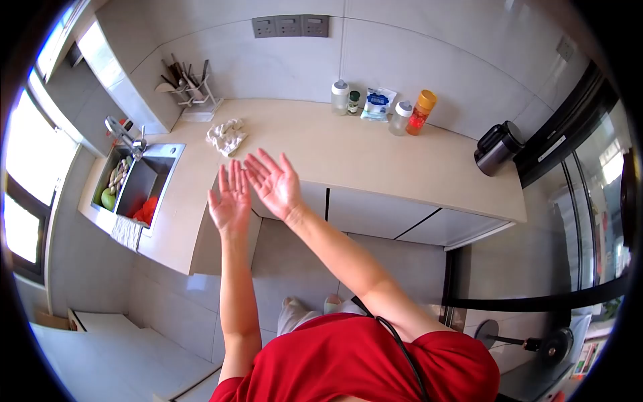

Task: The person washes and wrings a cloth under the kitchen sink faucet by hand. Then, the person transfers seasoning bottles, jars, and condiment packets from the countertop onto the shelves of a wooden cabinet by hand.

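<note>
My left hand point(231, 201) is held out palm up with its fingers stretched, and nothing lies in it. Beside it my right hand point(276, 182) is also palm up, fingers spread, holding nothing. The fingertips of the two hands are close together in front of the beige countertop point(301, 141); whether they touch each other I cannot tell. Nearest to both hands is a crumpled whitish cloth point(228, 137), lying on the counter just beyond the fingertips.
At left is a sink point(175, 151) with vegetables and something red inside; a towel point(127, 231) hangs over its front. A utensil rack point(194, 92) stands in the corner. Bottles point(340, 97), a blue-white packet point(378, 105), an orange-capped container point(422, 112) and a dark kettle point(499, 147) line the back.
</note>
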A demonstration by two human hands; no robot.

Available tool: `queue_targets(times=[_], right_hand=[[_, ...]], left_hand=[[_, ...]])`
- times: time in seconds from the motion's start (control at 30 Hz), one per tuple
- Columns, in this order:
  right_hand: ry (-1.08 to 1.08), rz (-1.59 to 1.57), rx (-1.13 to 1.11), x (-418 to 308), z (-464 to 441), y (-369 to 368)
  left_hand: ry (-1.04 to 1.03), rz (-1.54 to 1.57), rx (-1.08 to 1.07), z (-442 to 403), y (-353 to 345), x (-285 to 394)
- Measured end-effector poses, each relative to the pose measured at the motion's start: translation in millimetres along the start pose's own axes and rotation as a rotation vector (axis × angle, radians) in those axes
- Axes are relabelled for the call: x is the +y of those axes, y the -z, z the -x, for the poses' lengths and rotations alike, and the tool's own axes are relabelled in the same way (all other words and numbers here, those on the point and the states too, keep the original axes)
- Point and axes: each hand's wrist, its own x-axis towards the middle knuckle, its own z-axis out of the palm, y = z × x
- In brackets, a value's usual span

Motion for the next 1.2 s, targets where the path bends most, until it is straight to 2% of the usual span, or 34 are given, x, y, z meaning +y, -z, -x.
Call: queue_targets(times=[0.33, 0.5, 0.7, 0.77, 0.83, 0.93, 0.97, 1.03, 1.1, 1.17, 1.2], right_hand=[[0.31, 0.09, 0.072, -173, -46, 58], [0.502, 0.113, 0.237, -250, -60, 93], [0.664, 0.071, 0.346, -318, -48, 119], [0.718, 0.064, 0.402, -337, -39, 126], [0.742, 0.016, 0.428, -361, -29, 135], [0.846, 0.329, 0.691, -401, -13, 156], [0.839, 0.332, 0.691, -414, -8, 163], [0.861, 1.018, 0.977, -441, -1, 175], [0.849, 1.088, 0.969, -471, -1, 187], [0.812, 1.512, 1.056, -499, -4, 195], [0.799, 1.516, 1.043, -510, -5, 196]], left_hand=[[0.38, -0.104, 0.07, -147, 62, -142], [0.612, -0.149, 0.165, -211, 93, -217], [0.821, -0.262, 0.21, -251, 129, -295], [0.858, -0.518, 0.164, -254, 137, -318], [0.897, -0.533, 0.122, -260, 154, -340], [0.88, -0.957, 0.021, -265, 171, -372], [0.875, -0.955, 0.026, -267, 174, -382], [0.739, -1.507, -0.259, -269, 181, -400], [0.681, -1.598, -0.3, -273, 194, -419], [0.379, -1.737, -0.584, -278, 210, -435], [0.356, -1.73, -0.588, -278, 202, -441]])
